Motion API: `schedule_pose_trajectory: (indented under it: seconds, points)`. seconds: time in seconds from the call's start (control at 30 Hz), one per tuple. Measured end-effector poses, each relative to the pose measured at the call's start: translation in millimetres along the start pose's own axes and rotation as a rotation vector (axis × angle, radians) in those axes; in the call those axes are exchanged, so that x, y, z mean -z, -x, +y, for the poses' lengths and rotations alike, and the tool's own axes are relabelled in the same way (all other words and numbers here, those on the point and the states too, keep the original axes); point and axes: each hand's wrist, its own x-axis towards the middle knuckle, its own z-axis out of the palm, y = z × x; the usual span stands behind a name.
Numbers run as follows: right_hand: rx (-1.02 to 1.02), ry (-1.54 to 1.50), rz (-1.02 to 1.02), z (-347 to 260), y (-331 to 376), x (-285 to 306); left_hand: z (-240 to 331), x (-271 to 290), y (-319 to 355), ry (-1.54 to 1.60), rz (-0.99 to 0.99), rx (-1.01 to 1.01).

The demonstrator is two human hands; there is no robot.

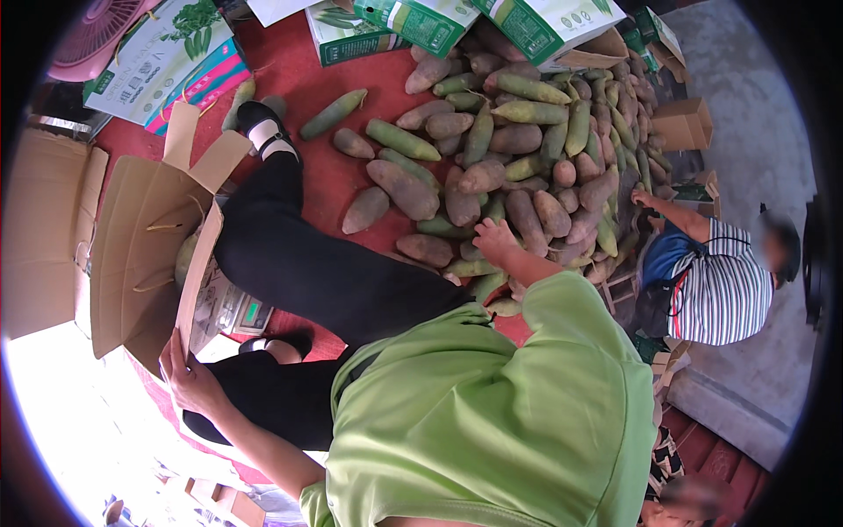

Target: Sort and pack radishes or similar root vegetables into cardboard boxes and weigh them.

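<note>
An upright cardboard box [140, 250] stands at my left with its flaps up, on a scale [251, 314] with a lit green display. My left hand [189, 379] is closed on the near edge of the box. Something pale green shows inside the box, mostly hidden by a flap. My right hand [499, 243] reaches over a large pile of long green radishes [531, 111] and thick brownish roots [483, 176]. Its fingers look apart, with nothing visible in them; whether they touch the roots I cannot tell.
Printed white and green cartons [544, 31] lie along the far side. A pink fan [101, 35] stands far left beside a printed carton [171, 61]. A person in a striped shirt [724, 285] reaches to the pile from the right. Red covering [325, 189] lies under the loose roots.
</note>
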Motion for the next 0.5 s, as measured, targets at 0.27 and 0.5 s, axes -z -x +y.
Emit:
schedule_pose_trajectory:
  seconds: [0.27, 0.5]
  points:
    - [0.037, 0.066, 0.042, 3.1, -8.2, 5.8, 5.8, 3.7, -2.1, 0.031, 0.007, 0.020]
    - [0.053, -0.194, 0.260, 17.9, -21.0, -4.9, 10.5, 14.7, 0.1, 0.031, -0.022, 0.052]
